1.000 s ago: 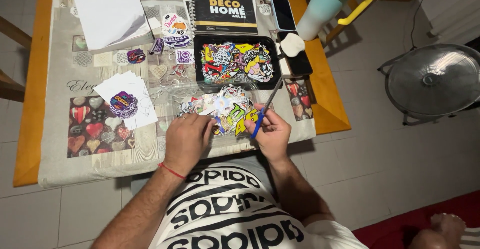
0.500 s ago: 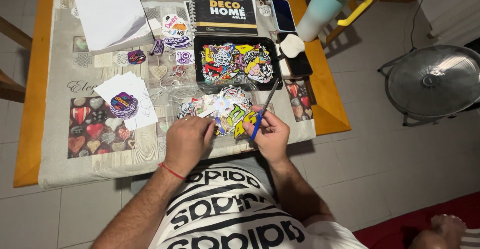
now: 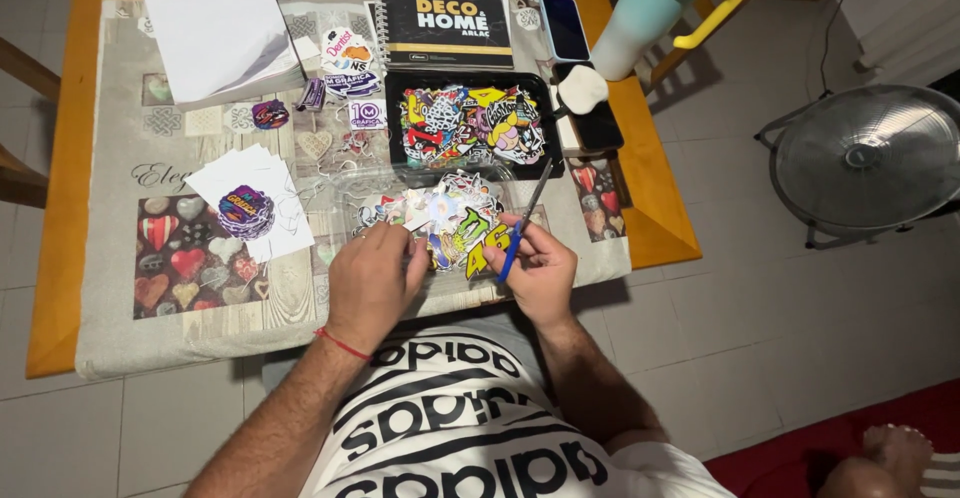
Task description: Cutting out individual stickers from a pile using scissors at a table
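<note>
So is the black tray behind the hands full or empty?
Full. The black tray is packed edge to edge with colourful stickers, hiding its floor; only the dark rim shows.

We wear a white shirt (image 3: 450, 428) with bold black lettering; a thin red cord bracelet (image 3: 343, 345) circles our left wrist.

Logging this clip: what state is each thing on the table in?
Spiral notebook: closed, flat.
Black tray: open, full of stickers.
Phone: screen dark.
Paper stack: top sheet's corner lifted.
Blue tool: held in right hand.
Left hand: on sticker pile.
</note>
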